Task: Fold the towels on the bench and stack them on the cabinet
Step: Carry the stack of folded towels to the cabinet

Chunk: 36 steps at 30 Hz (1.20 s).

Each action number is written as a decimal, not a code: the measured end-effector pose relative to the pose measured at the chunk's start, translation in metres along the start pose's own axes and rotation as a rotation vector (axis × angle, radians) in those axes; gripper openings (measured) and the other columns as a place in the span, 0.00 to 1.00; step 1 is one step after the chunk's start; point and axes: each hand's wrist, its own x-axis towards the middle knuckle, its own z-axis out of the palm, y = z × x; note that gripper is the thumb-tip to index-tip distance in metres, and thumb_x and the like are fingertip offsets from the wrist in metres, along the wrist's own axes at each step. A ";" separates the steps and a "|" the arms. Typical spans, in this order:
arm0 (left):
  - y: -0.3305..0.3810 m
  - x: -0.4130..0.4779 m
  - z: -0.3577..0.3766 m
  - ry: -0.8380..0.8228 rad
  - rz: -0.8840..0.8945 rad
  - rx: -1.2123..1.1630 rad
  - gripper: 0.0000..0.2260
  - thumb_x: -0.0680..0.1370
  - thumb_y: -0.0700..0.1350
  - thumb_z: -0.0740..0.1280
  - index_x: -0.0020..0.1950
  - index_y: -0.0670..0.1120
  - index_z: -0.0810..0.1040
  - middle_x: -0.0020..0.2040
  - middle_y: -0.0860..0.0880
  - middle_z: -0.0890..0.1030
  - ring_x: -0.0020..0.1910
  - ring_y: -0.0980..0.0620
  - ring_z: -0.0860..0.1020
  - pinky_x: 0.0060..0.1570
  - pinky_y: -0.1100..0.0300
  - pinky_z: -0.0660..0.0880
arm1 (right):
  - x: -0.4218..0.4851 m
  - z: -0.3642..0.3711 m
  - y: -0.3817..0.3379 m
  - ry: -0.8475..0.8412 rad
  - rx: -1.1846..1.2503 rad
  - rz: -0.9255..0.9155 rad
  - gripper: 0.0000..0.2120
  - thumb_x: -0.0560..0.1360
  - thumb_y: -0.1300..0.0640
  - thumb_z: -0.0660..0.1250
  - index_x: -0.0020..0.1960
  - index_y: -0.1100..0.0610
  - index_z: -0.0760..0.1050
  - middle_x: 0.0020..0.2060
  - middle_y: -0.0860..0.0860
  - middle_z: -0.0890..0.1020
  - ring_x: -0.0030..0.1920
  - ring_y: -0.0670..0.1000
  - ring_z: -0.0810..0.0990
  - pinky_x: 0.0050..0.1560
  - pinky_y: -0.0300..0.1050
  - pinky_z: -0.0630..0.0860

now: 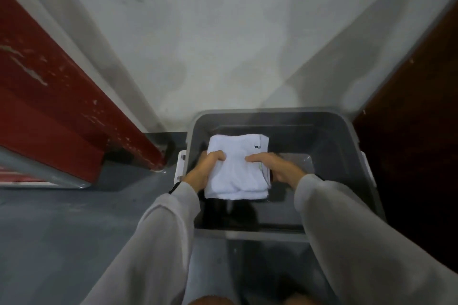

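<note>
Towel [238,173], white & already folded into a thick square, is held over the open gray bin [272,116], apparently clear of its dark bottom. Left hand [207,168] & right hand [277,168] each clamp one side, thumbs on top w/ fingers curled under, prob. so the layers stay together while it's carried. Can't tell which surface here is the cabinet, so stacking looks not yet done.

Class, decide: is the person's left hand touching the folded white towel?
Touching. The head view shows the left hand gripping the towel, thumb curled on top.
</note>
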 end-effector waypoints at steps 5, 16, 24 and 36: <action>-0.059 0.053 0.001 0.082 -0.028 0.049 0.27 0.59 0.60 0.74 0.57 0.55 0.84 0.59 0.49 0.82 0.59 0.45 0.78 0.67 0.46 0.71 | 0.055 0.002 0.056 -0.059 0.009 0.056 0.36 0.60 0.43 0.85 0.64 0.56 0.82 0.54 0.52 0.87 0.58 0.55 0.85 0.65 0.54 0.78; -0.046 0.073 0.007 0.155 0.126 0.106 0.30 0.67 0.53 0.74 0.67 0.45 0.77 0.63 0.46 0.80 0.61 0.43 0.78 0.67 0.48 0.72 | 0.091 0.004 0.060 0.027 0.065 -0.006 0.34 0.59 0.42 0.85 0.61 0.53 0.82 0.56 0.51 0.86 0.57 0.51 0.85 0.63 0.49 0.78; -0.068 0.080 0.024 0.270 0.768 0.901 0.39 0.81 0.58 0.66 0.84 0.50 0.48 0.83 0.40 0.51 0.82 0.40 0.50 0.80 0.41 0.49 | 0.124 0.019 0.083 0.528 -0.615 -0.157 0.53 0.65 0.20 0.62 0.75 0.58 0.63 0.70 0.59 0.74 0.65 0.61 0.77 0.64 0.54 0.76; -0.094 0.115 0.030 0.113 0.789 1.850 0.52 0.77 0.66 0.67 0.82 0.46 0.34 0.79 0.33 0.31 0.76 0.25 0.32 0.69 0.20 0.43 | 0.137 0.031 0.085 0.519 -0.412 -0.080 0.37 0.80 0.35 0.61 0.76 0.62 0.64 0.70 0.62 0.74 0.66 0.63 0.76 0.61 0.48 0.72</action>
